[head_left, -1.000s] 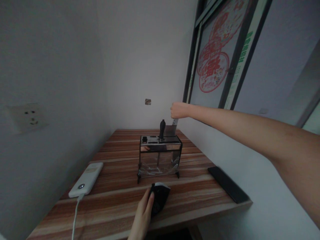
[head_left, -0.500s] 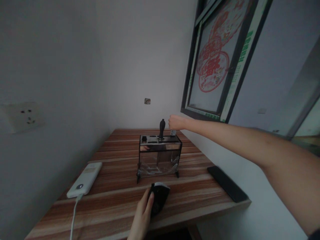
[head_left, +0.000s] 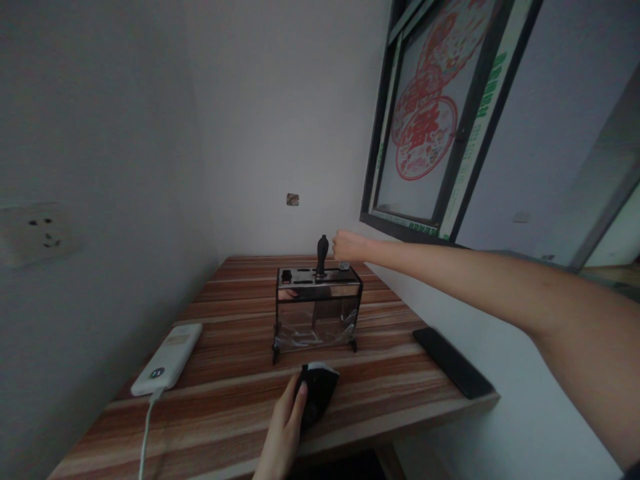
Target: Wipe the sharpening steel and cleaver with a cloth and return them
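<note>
Counter (head_left: 235,393) boxed in: walls on left, back & right; only the near edge is open. Knife rack (head_left: 317,308) stands mid-counter; black handle (head_left: 321,255) sticks up from its top, just left of right hand (head_left: 347,246). Bare strips run either side of rack & behind it. Power bank (head_left: 167,358) w/ cable blocks near-left; phone (head_left: 453,361) lies along right edge; left hand (head_left: 283,433) on a black object (head_left: 317,392) sits front of rack.
</note>
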Motion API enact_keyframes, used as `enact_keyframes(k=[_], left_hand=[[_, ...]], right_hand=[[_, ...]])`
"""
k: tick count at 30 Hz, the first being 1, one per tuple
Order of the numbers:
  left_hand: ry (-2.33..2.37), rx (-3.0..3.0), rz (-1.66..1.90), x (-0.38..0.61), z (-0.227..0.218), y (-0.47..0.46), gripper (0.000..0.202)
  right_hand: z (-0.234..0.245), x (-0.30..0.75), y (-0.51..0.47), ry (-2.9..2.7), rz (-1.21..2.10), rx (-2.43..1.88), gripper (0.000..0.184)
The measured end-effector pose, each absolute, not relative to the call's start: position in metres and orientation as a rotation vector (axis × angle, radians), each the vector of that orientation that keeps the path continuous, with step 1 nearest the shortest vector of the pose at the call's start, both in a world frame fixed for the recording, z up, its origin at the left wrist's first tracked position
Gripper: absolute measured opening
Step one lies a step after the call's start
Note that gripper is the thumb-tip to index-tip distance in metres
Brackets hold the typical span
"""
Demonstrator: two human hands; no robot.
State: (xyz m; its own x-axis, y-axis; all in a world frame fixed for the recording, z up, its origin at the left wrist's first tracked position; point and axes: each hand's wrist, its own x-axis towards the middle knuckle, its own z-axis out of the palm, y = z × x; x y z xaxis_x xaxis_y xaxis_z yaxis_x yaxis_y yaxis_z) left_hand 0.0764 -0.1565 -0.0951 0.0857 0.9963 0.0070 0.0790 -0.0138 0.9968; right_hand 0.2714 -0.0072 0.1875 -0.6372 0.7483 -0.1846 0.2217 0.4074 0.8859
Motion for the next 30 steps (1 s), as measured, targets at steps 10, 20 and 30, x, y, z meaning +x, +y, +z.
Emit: enact_keyframes(k=[10,20,30], left_hand=[[1.238,1.374,1.124,0.074,-0.092,-0.157,0.056],[1.229,1.437,1.148,0.076,-0.097,-0.154,0.057],[1.188,1.491,1.164,0.076,-0.101,-0.152,0.061]], right_hand=[[0.196,0.27,-0.014,2.125,1.165,0.847,0.017],[0.218,0.281,-0.032,2.283,1.26,0.801,0.017],[0.224,0.367,-0.103,2.724,1.283,1.339,0.021]])
